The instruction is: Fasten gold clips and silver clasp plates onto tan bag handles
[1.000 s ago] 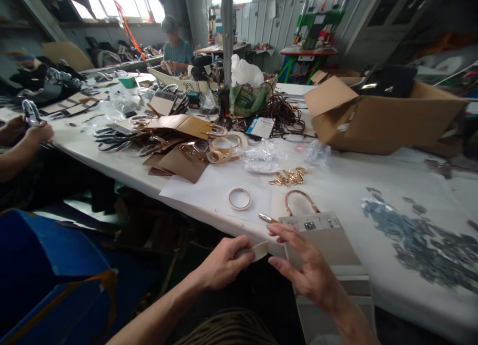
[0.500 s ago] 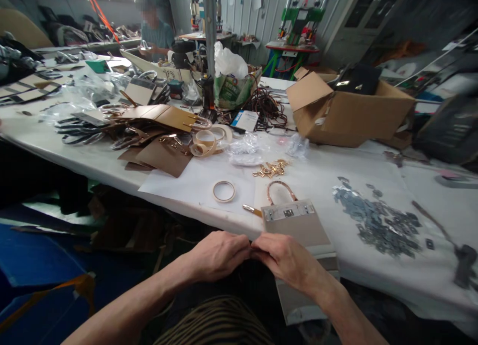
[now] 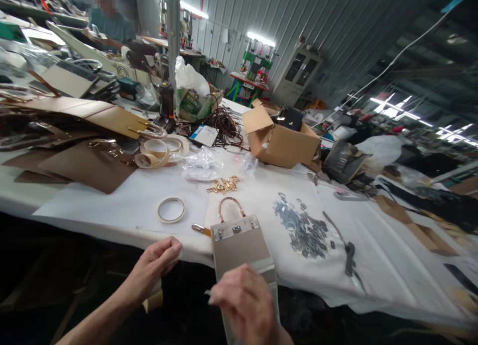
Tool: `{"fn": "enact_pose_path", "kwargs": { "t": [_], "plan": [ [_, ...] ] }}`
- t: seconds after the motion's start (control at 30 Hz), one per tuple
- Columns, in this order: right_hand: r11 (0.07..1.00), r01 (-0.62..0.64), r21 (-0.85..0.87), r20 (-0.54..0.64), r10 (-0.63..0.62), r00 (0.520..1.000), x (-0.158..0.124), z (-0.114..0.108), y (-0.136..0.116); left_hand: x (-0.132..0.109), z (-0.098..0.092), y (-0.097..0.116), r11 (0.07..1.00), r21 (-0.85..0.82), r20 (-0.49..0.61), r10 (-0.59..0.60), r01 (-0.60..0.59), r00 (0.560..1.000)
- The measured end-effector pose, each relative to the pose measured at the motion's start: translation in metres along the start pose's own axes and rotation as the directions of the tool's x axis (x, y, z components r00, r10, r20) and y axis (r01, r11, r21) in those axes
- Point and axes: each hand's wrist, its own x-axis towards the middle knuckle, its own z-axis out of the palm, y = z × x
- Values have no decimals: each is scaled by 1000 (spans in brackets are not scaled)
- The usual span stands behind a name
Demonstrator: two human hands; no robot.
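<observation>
A flat taupe handbag piece (image 3: 239,250) with a rounded handle (image 3: 230,200) lies over the table's front edge, its lower part hanging down. A metal lock plate (image 3: 237,229) shows near its top. My right hand (image 3: 246,300) is over its lower part, fingers pinched, with a small pale bit at the fingertips that is blurred. To the left, before the table edge, my left hand (image 3: 160,258) has its fingers closed together; what they hold, if anything, is too small to name. A tape roll (image 3: 171,210) and a gold-and-silver tool (image 3: 200,229) lie nearby.
Gold fittings (image 3: 224,184) and a spread of small grey metal plates (image 3: 302,228) lie on the table. Behind stand a cardboard box (image 3: 286,143) and brown cords (image 3: 226,126). Brown bag pieces (image 3: 89,163) are piled left. A co-worker (image 3: 112,24) is at the far left.
My hands, which were together at the table edge, have drawn apart, the left one leftward and the right one over the handbag piece. The view has swung right.
</observation>
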Motion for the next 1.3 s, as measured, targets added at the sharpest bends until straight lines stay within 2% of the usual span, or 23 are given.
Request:
{"fn": "enact_pose_path", "kwargs": {
  "t": [0.03,0.07,0.1,0.13,0.17,0.2,0.23,0.3,0.4,0.53,0.83,0.9,1.03,1.2,1.3],
  "plan": [
    [988,-151,-4,-57,151,987,-1,-10,12,0,-3,-3,1000,30,-2,-3,3,1000],
    [940,-340,0,-114,338,934,-2,-19,29,-1,-5,-4,997,75,18,0,-2,1000],
    [857,-514,29,-161,512,844,-3,-27,48,-4,-5,-4,993,120,48,6,-12,999],
    [771,-633,73,-176,634,753,-5,-34,69,-7,-3,-4,987,159,81,11,-24,997],
    [712,-693,114,-185,701,689,-7,-38,90,-11,-1,-3,982,187,113,13,-34,994],
    [669,-728,150,-185,742,645,-10,-40,110,-16,3,-3,977,208,148,7,-38,989],
    [648,-741,175,-189,761,620,-13,-41,128,-19,7,-2,974,224,181,-5,-36,983],
    [646,-740,188,-203,763,614,-19,-36,155,-25,13,0,969,244,225,-28,-29,974],
    [640,-743,196,-202,768,608,-24,-27,174,-28,17,2,964,265,238,-41,-24,970],
    [616,-765,188,-168,788,593,-23,-19,179,-29,12,0,962,271,192,-23,-30,981],
    [649,-750,128,-221,756,616,-27,-5,184,-25,9,-20,967,254,141,-29,-8,990],
    [634,-751,183,-236,770,593,-28,-2,185,-24,9,-21,968,252,132,-35,0,991],
    [580,-750,318,-269,814,515,-24,-1,191,-21,11,-20,970,243,112,-56,27,992],
    [525,-758,387,-285,850,443,-20,1,204,-18,12,-15,977,215,102,-24,2,995],
    [537,-767,352,-325,838,438,-21,4,206,-17,11,-11,981,193,103,-21,1,994]
  ]
}}
